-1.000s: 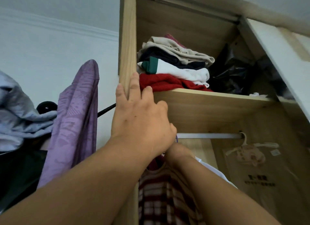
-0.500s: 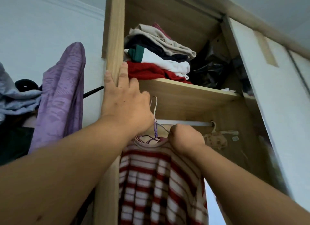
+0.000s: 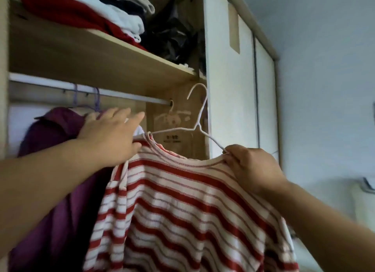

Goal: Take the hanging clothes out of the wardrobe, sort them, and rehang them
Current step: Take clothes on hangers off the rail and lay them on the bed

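The soft, light red-and-white striped knit shirt (image 3: 182, 200) at centre frame is best carried by its thin white wire hanger (image 3: 197, 127), whose shoulder the right hand (image 3: 253, 170) pinches, while the left hand (image 3: 109, 133) is spread open, gripping nothing.

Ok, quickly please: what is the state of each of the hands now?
Left hand: open, fingers straight, at the purple shirt.
Right hand: closed, pinching the white hanger of the striped shirt.
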`<state>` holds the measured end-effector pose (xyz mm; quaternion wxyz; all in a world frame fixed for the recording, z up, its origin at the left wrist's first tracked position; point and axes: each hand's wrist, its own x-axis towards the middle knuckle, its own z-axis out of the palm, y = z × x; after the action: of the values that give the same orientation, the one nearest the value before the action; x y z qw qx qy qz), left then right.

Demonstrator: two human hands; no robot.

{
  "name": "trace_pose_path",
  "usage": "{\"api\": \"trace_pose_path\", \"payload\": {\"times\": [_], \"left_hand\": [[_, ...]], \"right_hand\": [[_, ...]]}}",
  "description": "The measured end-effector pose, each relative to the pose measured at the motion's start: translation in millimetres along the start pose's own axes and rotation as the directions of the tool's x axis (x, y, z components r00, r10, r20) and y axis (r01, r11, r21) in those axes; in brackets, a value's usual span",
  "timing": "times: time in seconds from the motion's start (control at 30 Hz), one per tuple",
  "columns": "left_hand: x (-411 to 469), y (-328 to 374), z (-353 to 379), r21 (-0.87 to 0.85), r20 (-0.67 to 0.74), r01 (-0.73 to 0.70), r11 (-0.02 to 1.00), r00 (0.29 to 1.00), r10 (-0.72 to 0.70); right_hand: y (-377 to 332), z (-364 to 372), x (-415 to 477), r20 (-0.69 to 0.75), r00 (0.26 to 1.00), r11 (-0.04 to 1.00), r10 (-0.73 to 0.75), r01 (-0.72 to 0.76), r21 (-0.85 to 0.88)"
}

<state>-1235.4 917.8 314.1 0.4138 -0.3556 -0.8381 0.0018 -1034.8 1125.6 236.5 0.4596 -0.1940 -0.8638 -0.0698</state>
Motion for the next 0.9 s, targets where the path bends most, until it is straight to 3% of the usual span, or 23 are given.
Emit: {"api": "trace_pose_path", "payload": {"times": [0.13,0.3,0.37,0.47,0.6,0.7,0.9], "left_hand": [[-13.2,76.9,31.2,-0.261,0.063,-0.157,0.952,0.982,0.179],[-47.9,190.7,73.6,-0.479,0.204,-0.339,0.810,0.854,0.478],[-66.0,235.9,88.5,-0.607,0.185,-0.369,0.704,0.795,0.577],[-89.8,291.8,107.2,-0.834,0.119,-0.294,0.467,0.730,0.673],[-111.0,358.6,122.1,-0.934,0.025,-0.269,0.236,0.608,0.793],[-123.0,400.2,122.8,-0.944,-0.071,-0.311,0.113,0.524,0.849],[-140.6,469.7,125.5,-0.885,-0.211,-0.460,-0.077,0.248,0.946]], "right_hand": [[51.3,-22.0,-80.3,0.008,1.000,0.989,0.018,-0.017,-0.144],[89.1,-62.2,-170.3,0.089,0.995,0.958,0.042,-0.014,-0.286],[101.0,-80.0,-204.7,0.094,0.992,0.935,0.078,-0.040,-0.353],[118.4,-102.4,-257.1,0.128,0.975,0.910,0.183,-0.119,-0.396],[128.1,-119.8,-316.7,0.116,0.915,0.825,0.386,-0.286,-0.488],[133.0,-121.8,-356.0,0.086,0.799,0.721,0.595,-0.484,-0.496],[118.2,-116.1,-425.4,0.041,0.408,0.373,0.912,-0.783,-0.499]]}}
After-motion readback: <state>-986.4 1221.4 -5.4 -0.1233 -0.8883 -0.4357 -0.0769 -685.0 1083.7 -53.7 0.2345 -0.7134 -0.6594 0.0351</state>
